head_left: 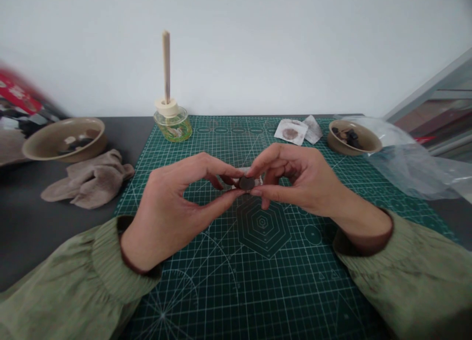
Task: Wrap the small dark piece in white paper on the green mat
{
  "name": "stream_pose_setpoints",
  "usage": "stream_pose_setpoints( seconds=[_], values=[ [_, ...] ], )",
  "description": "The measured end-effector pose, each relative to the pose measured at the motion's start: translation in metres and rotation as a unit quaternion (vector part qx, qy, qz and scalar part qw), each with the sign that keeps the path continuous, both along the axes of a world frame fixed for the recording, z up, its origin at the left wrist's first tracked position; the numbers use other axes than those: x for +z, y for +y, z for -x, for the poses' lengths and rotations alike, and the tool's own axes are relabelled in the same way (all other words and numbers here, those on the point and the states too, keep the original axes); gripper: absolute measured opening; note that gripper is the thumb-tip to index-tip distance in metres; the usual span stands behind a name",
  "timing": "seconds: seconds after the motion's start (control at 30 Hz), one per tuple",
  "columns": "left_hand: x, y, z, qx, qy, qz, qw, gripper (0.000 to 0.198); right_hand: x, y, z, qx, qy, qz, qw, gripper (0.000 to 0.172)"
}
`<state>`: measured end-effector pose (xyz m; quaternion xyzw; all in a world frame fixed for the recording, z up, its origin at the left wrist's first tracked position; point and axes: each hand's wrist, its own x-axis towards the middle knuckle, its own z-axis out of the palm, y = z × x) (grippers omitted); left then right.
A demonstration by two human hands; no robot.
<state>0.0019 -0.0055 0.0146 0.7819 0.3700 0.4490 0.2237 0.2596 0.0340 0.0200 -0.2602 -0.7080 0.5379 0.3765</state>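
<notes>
sitting far left, a tan bowl (pixel 83 154) with a brown cloth (pixel 98 182) just beside it; next, a glass bottle (pixel 174 127) with sticks (pixel 166 67) upright; now the action, left hand (pixel 167 197) and right hand (pixel 300 175) both clamped by their fingertips on one dark disc (pixel 247 183), held between them over the green mat (pixel 280 286); then white packets (pixel 290 131), a second bowl (pixel 344 147) and clear plastic (pixel 416 170).

"What is held over the green cutting mat (pixel 199 291)?"
"A small dark disc (pixel 247 183), pinched by the left hand (pixel 162 207) and the right hand (pixel 308 177)."
"And along the mat's far edge?"
"A reed diffuser (pixel 173 126) is set at its left corner, white packets (pixel 300 135) and a bowl (pixel 341 145) toward its right. Left of the mat, a greyish cloth (pixel 101 182) is laid."
</notes>
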Motion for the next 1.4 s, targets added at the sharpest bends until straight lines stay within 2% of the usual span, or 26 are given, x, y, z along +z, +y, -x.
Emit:
stream_pose_setpoints(
  seconds=[0.13, 0.23, 0.33, 0.4, 0.5, 1.17, 1.4],
  values=[
    [-0.003, 0.004, 0.0, 0.016, 0.025, 0.018, 0.999, 0.025, 0.001, 0.0, -0.001, -0.067, -0.06, -0.098, 0.991, 0.023],
    [-0.008, 0.01, 0.002, 0.014, 0.113, -0.011, 0.993, 0.027, -0.001, 0.003, -0.004, -0.103, -0.129, -0.19, 0.968, 0.016],
    [-0.014, 0.013, 0.005, -0.014, 0.2, -0.043, 0.979, 0.029, -0.005, 0.008, -0.007, -0.084, -0.219, -0.273, 0.933, 0.012],
    [-0.018, 0.014, 0.006, -0.031, 0.237, -0.048, 0.97, 0.032, -0.008, 0.01, -0.009, -0.067, -0.285, -0.296, 0.909, 0.01],
    [-0.021, 0.015, 0.006, -0.044, 0.265, -0.049, 0.962, 0.034, -0.01, 0.011, -0.011, -0.058, -0.338, -0.288, 0.894, 0.015],
    [-0.022, 0.016, 0.006, -0.049, 0.267, -0.063, 0.96, 0.033, -0.013, 0.013, -0.009, -0.097, -0.352, -0.303, 0.88, 0.013],
    [-0.022, 0.016, 0.005, -0.047, 0.277, -0.063, 0.958, 0.033, -0.016, 0.015, -0.006, -0.111, -0.343, -0.257, 0.897, 0.013]
  ],
)
